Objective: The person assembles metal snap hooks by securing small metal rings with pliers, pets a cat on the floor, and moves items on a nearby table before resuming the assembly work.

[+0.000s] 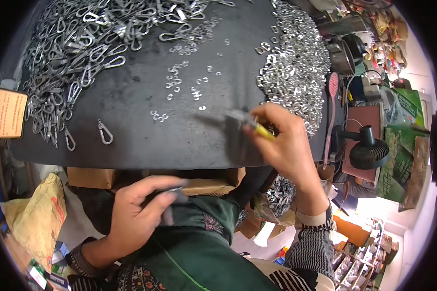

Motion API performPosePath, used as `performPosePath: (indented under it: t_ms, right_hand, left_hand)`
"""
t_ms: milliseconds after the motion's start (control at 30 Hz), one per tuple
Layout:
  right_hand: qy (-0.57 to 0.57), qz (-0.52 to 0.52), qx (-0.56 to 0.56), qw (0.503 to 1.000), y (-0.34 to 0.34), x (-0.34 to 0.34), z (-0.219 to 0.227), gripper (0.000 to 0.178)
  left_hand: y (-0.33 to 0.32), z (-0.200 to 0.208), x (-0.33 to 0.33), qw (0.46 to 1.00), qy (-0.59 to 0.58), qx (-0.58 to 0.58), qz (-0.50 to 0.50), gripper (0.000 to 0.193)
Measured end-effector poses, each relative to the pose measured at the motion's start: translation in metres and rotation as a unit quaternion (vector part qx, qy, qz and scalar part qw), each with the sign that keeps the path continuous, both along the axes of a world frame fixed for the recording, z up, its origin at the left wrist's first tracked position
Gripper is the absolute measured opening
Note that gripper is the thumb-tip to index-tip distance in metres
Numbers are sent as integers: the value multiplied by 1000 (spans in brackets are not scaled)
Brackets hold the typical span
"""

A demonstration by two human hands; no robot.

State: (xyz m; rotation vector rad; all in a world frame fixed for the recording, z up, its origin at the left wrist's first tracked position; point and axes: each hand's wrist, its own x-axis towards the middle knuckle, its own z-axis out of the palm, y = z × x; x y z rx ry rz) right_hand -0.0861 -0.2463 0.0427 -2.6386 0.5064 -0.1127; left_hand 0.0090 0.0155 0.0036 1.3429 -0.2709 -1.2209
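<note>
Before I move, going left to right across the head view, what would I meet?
Orange card, lone metal clip, front cluster of small rings, right hand, pink long-handled tool, black fan.

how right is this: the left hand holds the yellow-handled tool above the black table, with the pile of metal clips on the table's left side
Wrong hand: the head view shows the right hand holding the yellow-handled tool above the black table. The pile of metal clips is indeed on the table's left side.
</note>
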Motion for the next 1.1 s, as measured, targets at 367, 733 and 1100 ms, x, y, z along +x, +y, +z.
performPosePath:
  t_ms: [367,733,1100]
  right_hand:
    - [36,127,292,947,45,13,9,20]
    - [-53,255,151,954,50,22,0,31]
    - [-45,309,-273,910,8,74,6,37]
  left_hand:
    - [-20,-6,5,996,13,-87,24,22]
    - [-20,-14,7,992,-62,-113,13,21]
    - [4,-8,10,997,-18,-48,-61,18]
